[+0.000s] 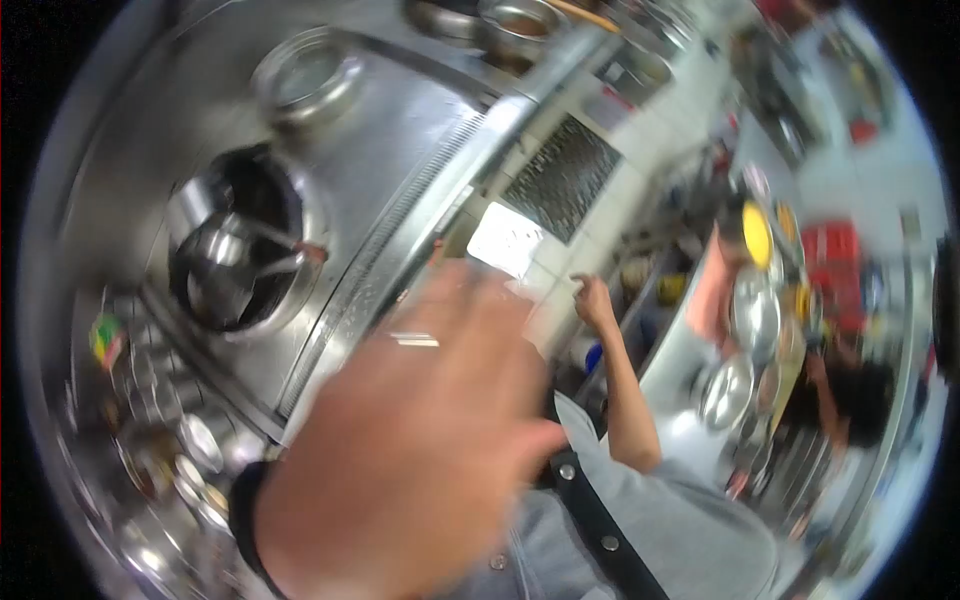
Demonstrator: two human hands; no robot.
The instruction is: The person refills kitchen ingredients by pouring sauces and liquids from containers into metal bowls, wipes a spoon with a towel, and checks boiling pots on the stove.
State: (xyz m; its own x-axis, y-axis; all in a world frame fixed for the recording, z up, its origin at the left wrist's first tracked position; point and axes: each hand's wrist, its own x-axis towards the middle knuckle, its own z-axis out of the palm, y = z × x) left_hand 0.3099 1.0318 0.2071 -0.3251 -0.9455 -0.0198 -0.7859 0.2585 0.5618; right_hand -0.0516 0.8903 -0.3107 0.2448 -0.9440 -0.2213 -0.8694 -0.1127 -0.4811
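My left hand (410, 450) is large and blurred, very close to the camera, its back turned toward me. Its fingers are stretched out and a dark band circles the wrist. A thin bright ring-like strip shows on one finger. Just past the fingertips is a bright white squarish thing (505, 240); whether the hand touches it I cannot tell. My right hand (594, 302) is farther off, over the tiled floor, with one finger extended and nothing visible in it. On the left, a dark wok (235, 295) sits in the steel counter with a ladle (228, 250) inside.
The steel stove counter (400, 130) carries a round metal pot (308, 75). Several bowls and containers stand at lower left. A dark floor mat (565, 175) lies on the tiles. At right, a worktop holds metal bowls (727, 392) near a red crate (832, 260).
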